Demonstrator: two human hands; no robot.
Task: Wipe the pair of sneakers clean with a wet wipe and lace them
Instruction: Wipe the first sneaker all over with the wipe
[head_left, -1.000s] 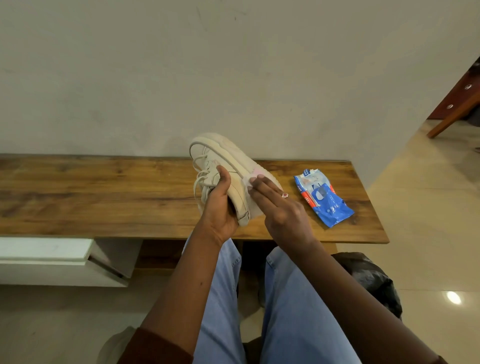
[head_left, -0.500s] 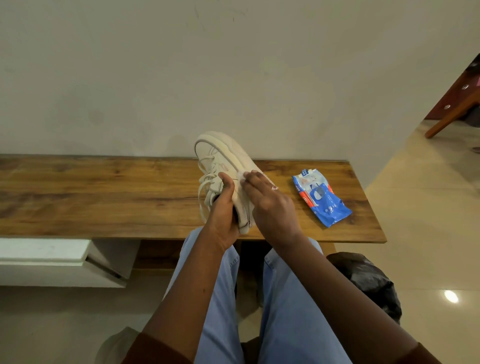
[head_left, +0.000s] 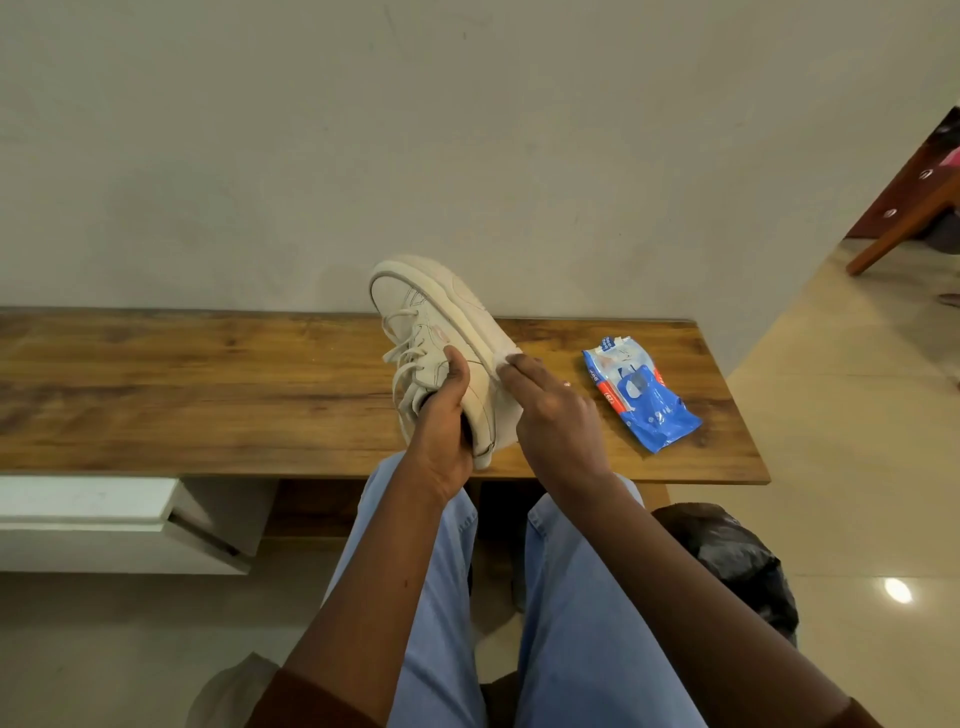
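A cream sneaker (head_left: 428, 322) with loose laces is held tilted on its side above the wooden table (head_left: 208, 395), toe pointing away. My left hand (head_left: 447, 421) grips it at the heel opening, thumb on the upper. My right hand (head_left: 550, 410) presses a white wet wipe (head_left: 506, 361) against the sole's side edge with flat fingers. Only one sneaker is in view.
A blue wet-wipe pack (head_left: 636, 397) lies on the table right of my hands. A black bag (head_left: 732, 561) sits on the floor under the table's right end. A white drawer unit (head_left: 119, 519) hangs below the table at left. A wooden furniture leg (head_left: 904, 223) stands far right.
My right hand slid the wipe along the sneaker's sole edge, first toward the toe, then a little back. The sneaker tilted slightly more upright in my left hand.
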